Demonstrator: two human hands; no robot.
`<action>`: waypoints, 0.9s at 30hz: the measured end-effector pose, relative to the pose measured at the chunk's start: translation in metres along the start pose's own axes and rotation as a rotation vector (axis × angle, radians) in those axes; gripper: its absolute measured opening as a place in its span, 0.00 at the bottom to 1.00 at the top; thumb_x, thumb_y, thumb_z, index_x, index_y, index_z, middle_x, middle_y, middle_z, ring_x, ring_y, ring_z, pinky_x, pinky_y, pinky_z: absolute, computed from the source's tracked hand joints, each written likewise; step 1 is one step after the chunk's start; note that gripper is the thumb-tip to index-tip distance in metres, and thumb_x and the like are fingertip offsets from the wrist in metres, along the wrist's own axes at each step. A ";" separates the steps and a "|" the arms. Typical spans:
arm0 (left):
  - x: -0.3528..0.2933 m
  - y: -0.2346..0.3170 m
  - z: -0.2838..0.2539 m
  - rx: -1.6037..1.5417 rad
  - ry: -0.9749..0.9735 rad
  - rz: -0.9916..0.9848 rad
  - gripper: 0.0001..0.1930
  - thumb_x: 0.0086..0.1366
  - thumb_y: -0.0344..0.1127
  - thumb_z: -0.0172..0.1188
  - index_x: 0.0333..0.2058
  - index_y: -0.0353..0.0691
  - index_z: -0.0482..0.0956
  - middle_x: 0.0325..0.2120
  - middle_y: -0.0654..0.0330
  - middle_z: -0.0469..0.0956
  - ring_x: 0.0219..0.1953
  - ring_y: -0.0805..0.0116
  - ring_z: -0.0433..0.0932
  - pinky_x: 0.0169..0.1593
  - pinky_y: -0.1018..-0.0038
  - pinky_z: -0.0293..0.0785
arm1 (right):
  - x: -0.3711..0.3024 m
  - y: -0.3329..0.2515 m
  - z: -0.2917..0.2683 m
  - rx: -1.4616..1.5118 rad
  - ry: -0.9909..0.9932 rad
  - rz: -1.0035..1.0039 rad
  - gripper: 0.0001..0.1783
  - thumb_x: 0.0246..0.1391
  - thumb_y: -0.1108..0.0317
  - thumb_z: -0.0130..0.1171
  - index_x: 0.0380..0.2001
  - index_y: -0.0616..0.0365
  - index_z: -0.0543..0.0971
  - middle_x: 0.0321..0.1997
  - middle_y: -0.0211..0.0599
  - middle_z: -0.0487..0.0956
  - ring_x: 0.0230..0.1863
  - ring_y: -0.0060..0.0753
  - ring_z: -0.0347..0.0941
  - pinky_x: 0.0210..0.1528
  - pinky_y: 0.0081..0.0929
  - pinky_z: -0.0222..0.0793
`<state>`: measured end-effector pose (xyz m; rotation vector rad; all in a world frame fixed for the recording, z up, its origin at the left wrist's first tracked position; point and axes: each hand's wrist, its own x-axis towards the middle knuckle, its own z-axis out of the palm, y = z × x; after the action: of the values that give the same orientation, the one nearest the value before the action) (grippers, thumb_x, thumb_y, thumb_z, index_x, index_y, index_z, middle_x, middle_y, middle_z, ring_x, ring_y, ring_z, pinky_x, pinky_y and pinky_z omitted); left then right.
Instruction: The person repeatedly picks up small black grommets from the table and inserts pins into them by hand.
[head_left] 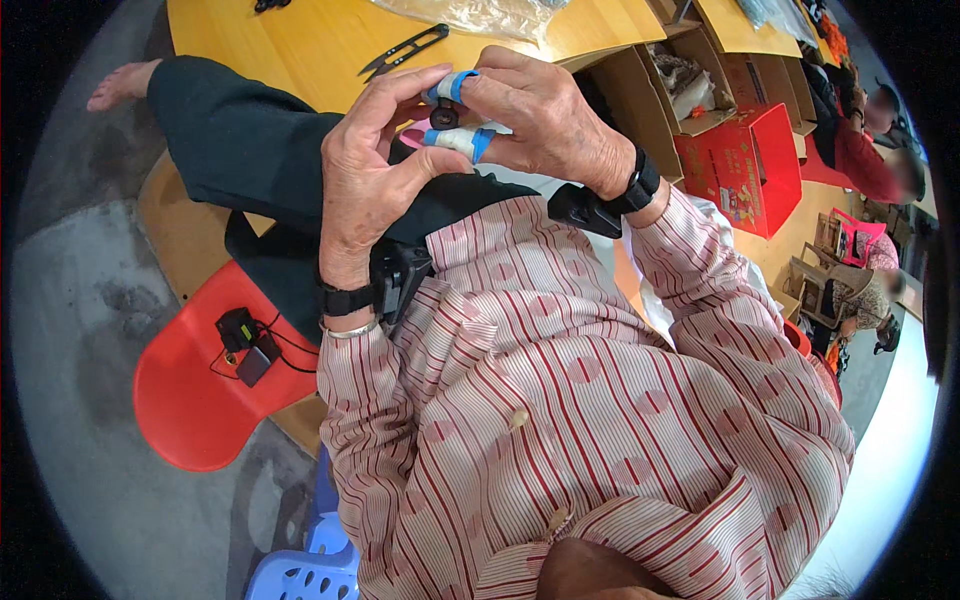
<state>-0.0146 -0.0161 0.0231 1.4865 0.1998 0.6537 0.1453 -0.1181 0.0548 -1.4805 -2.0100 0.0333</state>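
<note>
"Since it looks so small, how does that dark round piece (444,118) handle?"

"Light and stiff, I'd judge, maybe slippery. It sits, seemingly pinched, between my right hand's (550,115) taped thumb and forefinger."

"And your left hand (368,172)?"

"Curled in from the other side; whether it grips, I can't tell. I'd hold the rim."

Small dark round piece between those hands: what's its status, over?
Right hand: taped thumb and finger hold small dark round piece. Left hand: close around it, contact unclear. Black snips: on table beyond, not in the way.
</note>
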 end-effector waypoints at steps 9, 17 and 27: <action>-0.001 -0.001 0.000 0.041 -0.006 0.033 0.30 0.44 0.27 0.70 0.49 0.35 0.71 0.45 0.59 0.73 0.43 0.73 0.74 0.48 0.79 0.71 | -0.001 0.000 0.006 -0.088 0.017 -0.031 0.19 0.36 0.65 0.66 0.32 0.58 0.73 0.22 0.33 0.71 0.29 0.35 0.68 0.29 0.28 0.68; -0.003 -0.003 -0.004 0.092 -0.007 0.041 0.28 0.44 0.26 0.69 0.47 0.35 0.72 0.42 0.59 0.74 0.42 0.73 0.75 0.47 0.79 0.72 | 0.000 -0.003 0.006 -0.065 0.027 -0.039 0.17 0.37 0.65 0.65 0.32 0.58 0.73 0.22 0.33 0.71 0.29 0.35 0.69 0.29 0.29 0.68; -0.001 -0.004 0.002 0.205 0.073 0.059 0.28 0.43 0.30 0.71 0.46 0.37 0.74 0.38 0.60 0.75 0.37 0.73 0.74 0.43 0.79 0.71 | 0.003 0.005 0.001 -0.066 0.011 -0.056 0.18 0.37 0.66 0.65 0.34 0.58 0.73 0.22 0.33 0.71 0.29 0.36 0.70 0.30 0.31 0.69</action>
<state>-0.0132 -0.0181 0.0194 1.6712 0.2870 0.7535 0.1488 -0.1129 0.0531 -1.4610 -2.0611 -0.0651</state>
